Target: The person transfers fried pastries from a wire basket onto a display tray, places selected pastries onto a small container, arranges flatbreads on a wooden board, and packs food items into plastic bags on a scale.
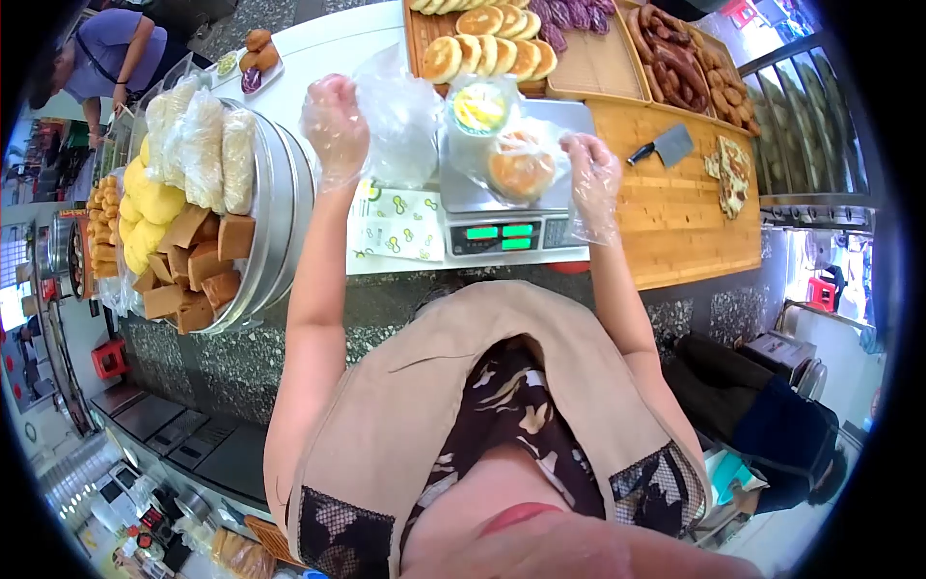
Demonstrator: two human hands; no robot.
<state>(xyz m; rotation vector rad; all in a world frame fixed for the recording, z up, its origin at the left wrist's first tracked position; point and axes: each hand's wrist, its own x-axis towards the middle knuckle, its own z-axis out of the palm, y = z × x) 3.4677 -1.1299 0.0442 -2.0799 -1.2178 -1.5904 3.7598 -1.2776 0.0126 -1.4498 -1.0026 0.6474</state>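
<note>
My left hand (338, 125), in a clear plastic glove, has its fingers curled closed at the edge of a clear plastic bag (397, 130). My right hand (592, 174), gloved likewise, pinches the side of another clear bag (550, 138). Inside that bag sits a round browned bread (521, 169). It rests on or just over the steel pan of a digital scale (463, 198) with lit green displays. Behind the bread, on the pan, is a round item with a yellow and green top (480, 106), partly covered by plastic. A green-patterned white paper bag (397, 222) lies left of the scale.
Steamers (280, 183) on the left hold brown cake blocks (198, 261) and yellow buns (154, 198). A cleaver (664, 147) and a filled flatbread piece (733, 176) lie on the wooden board (675, 241). Flatbreads (482, 58) and sausages (667, 58) fill trays behind. A person (121, 53) stands far left.
</note>
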